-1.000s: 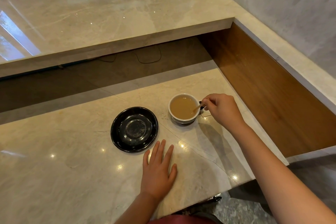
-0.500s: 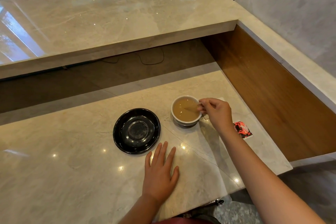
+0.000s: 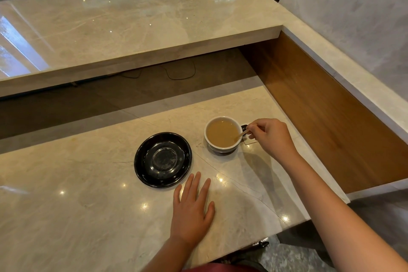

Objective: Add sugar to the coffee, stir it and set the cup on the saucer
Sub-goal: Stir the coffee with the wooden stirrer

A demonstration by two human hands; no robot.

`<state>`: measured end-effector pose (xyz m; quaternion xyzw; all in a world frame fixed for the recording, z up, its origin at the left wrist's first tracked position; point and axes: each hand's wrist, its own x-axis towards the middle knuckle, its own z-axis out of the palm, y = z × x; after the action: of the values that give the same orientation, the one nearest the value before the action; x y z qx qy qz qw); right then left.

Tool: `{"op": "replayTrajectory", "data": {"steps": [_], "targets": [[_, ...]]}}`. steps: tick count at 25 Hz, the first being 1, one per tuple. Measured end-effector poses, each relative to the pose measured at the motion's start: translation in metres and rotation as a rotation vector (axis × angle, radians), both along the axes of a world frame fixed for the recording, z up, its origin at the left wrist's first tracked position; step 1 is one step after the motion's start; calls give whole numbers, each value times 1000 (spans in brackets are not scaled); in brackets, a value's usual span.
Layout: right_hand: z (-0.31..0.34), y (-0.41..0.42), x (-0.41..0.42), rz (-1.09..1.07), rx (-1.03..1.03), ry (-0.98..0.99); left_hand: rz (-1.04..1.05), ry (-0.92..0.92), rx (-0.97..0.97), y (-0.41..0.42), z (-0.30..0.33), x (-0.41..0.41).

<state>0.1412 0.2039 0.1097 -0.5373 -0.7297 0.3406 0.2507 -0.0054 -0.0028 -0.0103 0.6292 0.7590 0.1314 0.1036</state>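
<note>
A white cup [image 3: 212,146] of light brown coffee stands on the marble counter [image 3: 88,194], its dark handle toward the right. My right hand [image 3: 272,137] is just right of the cup, fingers pinched on a thin wooden stir stick [image 3: 242,133] whose lower end dips into the coffee near the right rim. An empty glossy black saucer [image 3: 163,159] lies to the cup's left, apart from it. My left hand [image 3: 191,210] rests flat on the counter below the saucer, fingers spread, holding nothing.
A raised marble ledge [image 3: 143,26] runs across the back above a dark recess with cables. A wooden side panel [image 3: 326,104] walls the right side. The counter's front edge drops off at the lower right.
My right hand has swung the stir stick around in the cup, from the middle back to the right rim. The small printed packet seen by my wrist is now hidden. My left hand stayed put.
</note>
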Motion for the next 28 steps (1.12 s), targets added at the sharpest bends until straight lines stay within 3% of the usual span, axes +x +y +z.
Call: {"op": "replayTrajectory", "data": {"steps": [5,10,14,21,25,28], "targets": [[-13,-4,-5,-100,-268,285,2,-2,-9,0,0,0],[-24,-8,-23,-162,-255,410,3,4,-4,0,-1,0],[-23,-4,-28,-163,-146,346,1,7,-3,1,0,0],[-16,-8,-7,3,141,52,-7,2,9,0,2,0],[-10,-10,-1,10,146,-10,-9,-5,17,0,3,0],[-10,-9,2,-35,9,63,-8,-7,22,-1,3,0]]}}
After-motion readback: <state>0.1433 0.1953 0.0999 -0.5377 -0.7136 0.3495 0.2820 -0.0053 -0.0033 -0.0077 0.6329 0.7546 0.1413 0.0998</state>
